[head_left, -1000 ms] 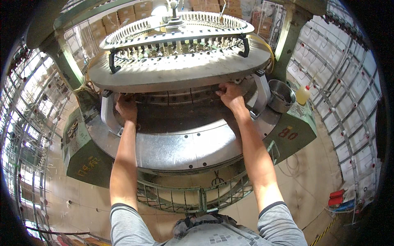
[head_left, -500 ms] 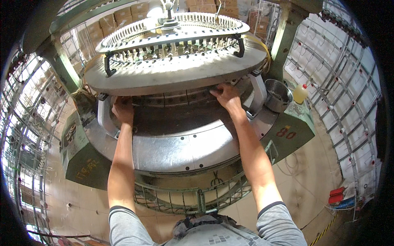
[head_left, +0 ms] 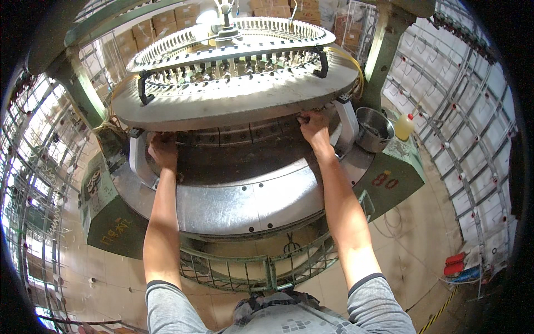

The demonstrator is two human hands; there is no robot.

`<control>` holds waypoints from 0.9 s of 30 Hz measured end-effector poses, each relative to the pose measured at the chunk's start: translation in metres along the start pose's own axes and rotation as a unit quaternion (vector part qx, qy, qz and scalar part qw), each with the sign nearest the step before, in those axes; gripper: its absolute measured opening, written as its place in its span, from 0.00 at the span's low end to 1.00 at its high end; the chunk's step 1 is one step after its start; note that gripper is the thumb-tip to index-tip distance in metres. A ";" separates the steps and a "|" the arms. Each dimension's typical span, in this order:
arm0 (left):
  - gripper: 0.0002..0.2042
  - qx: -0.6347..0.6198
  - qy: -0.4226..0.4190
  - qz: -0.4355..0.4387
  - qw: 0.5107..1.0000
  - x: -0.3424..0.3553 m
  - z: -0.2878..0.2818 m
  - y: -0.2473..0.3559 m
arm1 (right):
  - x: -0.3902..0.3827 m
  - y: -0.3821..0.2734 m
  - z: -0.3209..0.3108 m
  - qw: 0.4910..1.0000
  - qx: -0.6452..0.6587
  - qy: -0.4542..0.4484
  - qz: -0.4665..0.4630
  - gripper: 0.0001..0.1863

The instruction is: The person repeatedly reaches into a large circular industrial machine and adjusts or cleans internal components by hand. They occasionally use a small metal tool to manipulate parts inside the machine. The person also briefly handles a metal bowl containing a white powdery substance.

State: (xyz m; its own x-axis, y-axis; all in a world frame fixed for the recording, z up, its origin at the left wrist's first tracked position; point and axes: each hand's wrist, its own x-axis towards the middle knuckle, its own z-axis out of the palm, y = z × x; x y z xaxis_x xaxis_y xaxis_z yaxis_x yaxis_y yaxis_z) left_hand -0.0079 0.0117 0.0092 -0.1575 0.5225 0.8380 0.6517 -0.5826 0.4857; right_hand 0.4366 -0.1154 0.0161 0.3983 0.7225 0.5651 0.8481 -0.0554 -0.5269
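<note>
A circular knitting machine stands in front of me, with a wide grey ring plate (head_left: 233,106) on top. Both my hands reach under this plate's front rim. My left hand (head_left: 163,149) is curled beside the left curved metal bracket (head_left: 142,161), its fingertips partly lost in shadow. My right hand (head_left: 315,128) is closed under the rim near the right bracket (head_left: 347,129), thumb against bent fingers. Whatever either hand grips is too small or hidden to make out. Between them runs a row of dark curved segments (head_left: 233,136), above a shiny metal apron (head_left: 245,206).
A metal pot (head_left: 374,131) and a yellowish bottle with a red cap (head_left: 404,128) stand on the green machine base at right. Scissors (head_left: 291,244) hang by the green railing (head_left: 270,273). Metal racks (head_left: 467,150) flank both sides. Cartons (head_left: 164,25) are stacked behind.
My right hand has shifted a little to the right along the rim, its fingers curling in more. My left hand stays at nearly the same spot. The view has shifted slightly.
</note>
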 end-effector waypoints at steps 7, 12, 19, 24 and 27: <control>0.09 -0.052 0.031 0.014 0.998 -0.001 0.001 -0.005 | 0.001 -0.001 0.007 0.998 -0.049 -0.027 0.005 0.19; 0.12 0.018 0.018 0.049 0.998 0.001 -0.005 0.005 | 0.005 0.002 0.009 0.999 -0.041 -0.023 0.016 0.20; 0.11 -0.056 0.057 0.035 0.996 -0.003 -0.003 0.010 | 0.005 0.007 0.007 0.997 -0.077 -0.027 0.020 0.18; 0.08 0.071 -0.013 0.060 0.996 0.001 -0.004 0.003 | 0.001 -0.010 -0.001 0.998 -0.056 -0.027 0.018 0.17; 0.10 -0.009 0.023 0.021 0.999 0.000 -0.009 0.020 | -0.005 -0.021 -0.008 0.996 -0.084 -0.006 0.023 0.15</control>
State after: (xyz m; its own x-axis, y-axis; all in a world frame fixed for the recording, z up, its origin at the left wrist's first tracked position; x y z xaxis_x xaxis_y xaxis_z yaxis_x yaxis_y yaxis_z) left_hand -0.0014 -0.0055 0.0210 -0.1646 0.4686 0.8680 0.6452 -0.6145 0.4540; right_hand 0.4196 -0.1239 0.0292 0.4341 0.7248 0.5350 0.8765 -0.2024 -0.4368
